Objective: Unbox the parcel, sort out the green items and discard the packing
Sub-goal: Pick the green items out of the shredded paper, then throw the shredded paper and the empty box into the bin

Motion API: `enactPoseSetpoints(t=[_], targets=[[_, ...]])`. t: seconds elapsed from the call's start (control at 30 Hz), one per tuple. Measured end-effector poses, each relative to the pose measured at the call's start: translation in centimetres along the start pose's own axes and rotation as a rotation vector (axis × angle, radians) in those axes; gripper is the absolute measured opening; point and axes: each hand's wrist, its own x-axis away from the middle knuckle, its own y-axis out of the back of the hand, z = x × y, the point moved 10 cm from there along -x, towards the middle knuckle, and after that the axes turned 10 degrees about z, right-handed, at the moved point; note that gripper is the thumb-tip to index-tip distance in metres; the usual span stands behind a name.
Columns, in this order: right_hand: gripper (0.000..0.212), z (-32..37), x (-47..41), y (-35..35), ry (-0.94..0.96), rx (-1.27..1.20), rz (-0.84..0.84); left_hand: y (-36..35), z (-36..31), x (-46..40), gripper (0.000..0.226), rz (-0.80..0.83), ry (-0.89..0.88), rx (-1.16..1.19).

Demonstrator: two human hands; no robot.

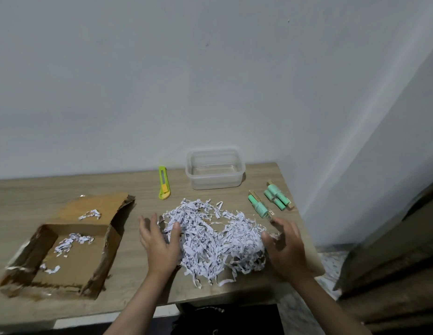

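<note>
A pile of shredded white paper packing (210,240) is lying on the wooden table (143,184) at centre, toward the near edge. The left hand (160,245) is resting against the pile's left side, fingers spread and loosely curved, thumb lying on the shreds; it is not closing around anything that can be seen. The right hand (285,247) is bracketing the pile's right side, palm turned inward, fingers apart and open; its palm side is facing away from the camera, so whether any strands are being pinched there cannot be told. Both forearms are running off the lower edge.

The opened cardboard box (65,247) is sitting at the left with its flap folded back toward the far side; a few stray shreds are lying inside and on the flap. Its near wall is torn and partly blurred.

The green items (268,199), small cylindrical pieces, are lying at the far right of the table, beside the pile; their exact number and markings are hard to make out. A clear plastic container (215,169) is standing at the far edge against the wall, and a yellow-green box cutter (164,182) is lying just left of it
</note>
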Motion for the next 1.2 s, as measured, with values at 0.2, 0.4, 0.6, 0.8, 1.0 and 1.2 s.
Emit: enactPoseSetpoints(t=[0.2,0.4,0.6,0.8,1.0,1.2], targets=[[0.076,0.1,0.4,-3.9,-0.097,0.052,0.156,-2.7,-0.8,-1.6,0.085,0.188,-0.057,-0.27],[0.064,4.7,0.1,-9.3,-0.066,-0.051,0.195,-6.2,-4.1,-0.2,0.058,0.245,-0.191,-0.093],[0.063,6.3,-1.0,-11.5,-0.057,-0.148,0.119,-6.2,-4.9,0.5,0.034,0.267,-0.186,0.122],[0.044,5.4,-1.4,-12.2,-0.178,-0.436,0.048,-7.9,-3.7,1.1,0.037,0.324,-0.027,0.4],[0.031,5.3,-1.6,-11.7,-0.277,-0.661,0.035,-7.8,-4.4,2.1,0.038,0.253,0.106,0.652],[0.033,6.3,0.3,-9.1,-0.267,-0.741,-0.01,-7.0,-6.3,4.9,0.036,0.223,0.109,0.751]])
